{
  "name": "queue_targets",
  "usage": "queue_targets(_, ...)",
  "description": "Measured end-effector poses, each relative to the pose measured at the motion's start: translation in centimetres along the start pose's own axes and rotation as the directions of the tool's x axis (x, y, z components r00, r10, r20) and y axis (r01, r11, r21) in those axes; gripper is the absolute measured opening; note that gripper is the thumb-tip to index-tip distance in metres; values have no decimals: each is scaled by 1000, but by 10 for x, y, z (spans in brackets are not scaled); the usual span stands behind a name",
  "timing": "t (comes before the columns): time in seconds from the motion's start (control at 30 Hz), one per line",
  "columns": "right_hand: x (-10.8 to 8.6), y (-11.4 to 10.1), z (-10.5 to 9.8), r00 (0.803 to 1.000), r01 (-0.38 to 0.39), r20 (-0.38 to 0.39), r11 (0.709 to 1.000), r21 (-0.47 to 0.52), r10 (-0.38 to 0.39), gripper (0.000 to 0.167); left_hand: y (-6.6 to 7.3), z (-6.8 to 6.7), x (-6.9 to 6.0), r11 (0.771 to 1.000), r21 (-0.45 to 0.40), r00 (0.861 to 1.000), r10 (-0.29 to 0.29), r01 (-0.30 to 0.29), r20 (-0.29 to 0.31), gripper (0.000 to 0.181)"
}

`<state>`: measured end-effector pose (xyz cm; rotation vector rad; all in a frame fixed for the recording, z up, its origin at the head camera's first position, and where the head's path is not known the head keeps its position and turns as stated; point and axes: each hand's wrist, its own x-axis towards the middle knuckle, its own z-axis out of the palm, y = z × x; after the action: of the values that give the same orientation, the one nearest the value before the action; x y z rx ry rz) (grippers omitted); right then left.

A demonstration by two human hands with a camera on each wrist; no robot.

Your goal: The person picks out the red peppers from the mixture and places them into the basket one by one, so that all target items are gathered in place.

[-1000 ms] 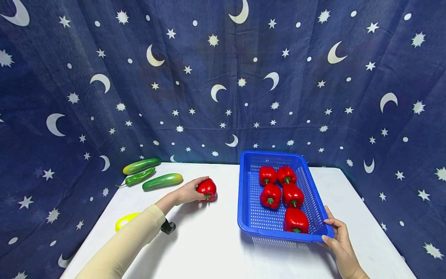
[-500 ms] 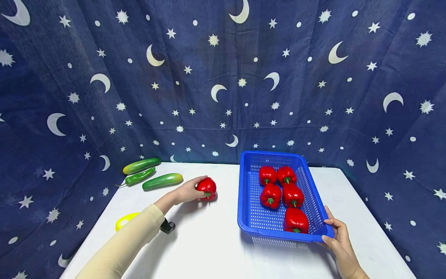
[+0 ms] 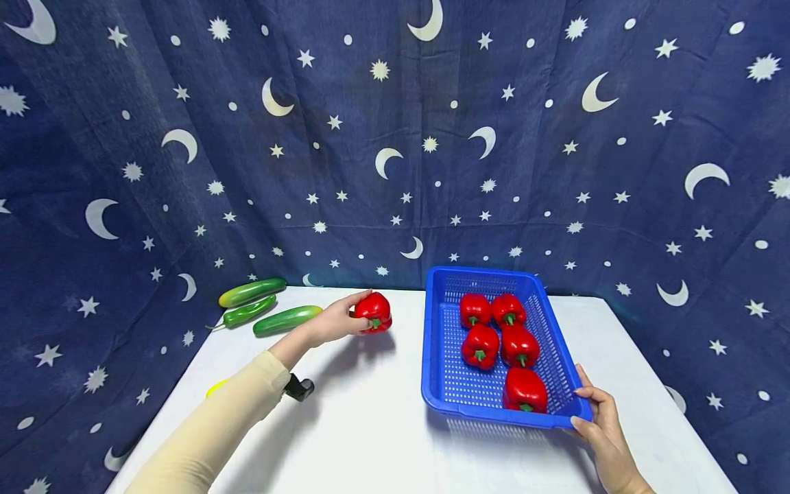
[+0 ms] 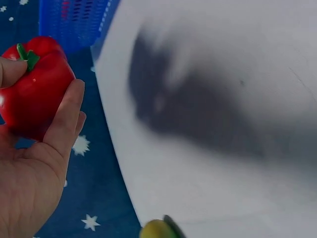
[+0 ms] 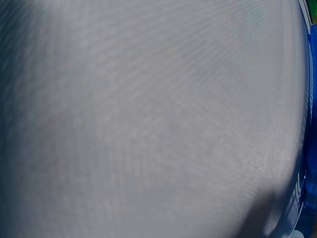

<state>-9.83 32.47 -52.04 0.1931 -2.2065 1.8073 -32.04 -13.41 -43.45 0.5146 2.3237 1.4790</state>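
My left hand (image 3: 333, 324) holds a red bell pepper (image 3: 374, 312) above the white table, its shadow falling below. In the left wrist view the thumb lies by the green stem of the pepper (image 4: 37, 91) and the fingers go round its far side. To the right is a blue perforated basket (image 3: 435, 384) with several red bell peppers inside, one of them (image 3: 524, 391) near the front edge. My right hand (image 3: 607, 439) grips the basket's front right corner, thumb on the rim. The right wrist view shows mostly blurred white surface and a strip of the blue basket (image 5: 311, 124).
At the back left lie two green cucumbers (image 3: 286, 320) (image 3: 252, 293) with yellow ends, a long green chili pepper (image 3: 249, 313) between them. A yellow object (image 3: 216, 387) is mostly hidden behind the left sleeve. A dark starry curtain (image 3: 345, 137) stands behind the table (image 3: 370, 439).
My left hand has lifted the red bell pepper off the table, up and slightly right. The sleeve now covers more of the yellow object. My right hand and the basket stay put.
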Motion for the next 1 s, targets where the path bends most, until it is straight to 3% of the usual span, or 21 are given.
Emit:
queue_targets(0.2,0,-1,-1,1000,-21,-5,999,-29,21,36,19,3,0,999,-21,999,33,-32,26,80)
queue_targets(0.57,0,-1,0,1000,0,3,1000,-1,0,36,54,14,-4,994,45,993,99,-102,65,78)
queue_targets(1.0,-1,0,0,1000,9,-4,1000,-17,-9,39,83,35,-8,979,71,970,178,-192,165,79)
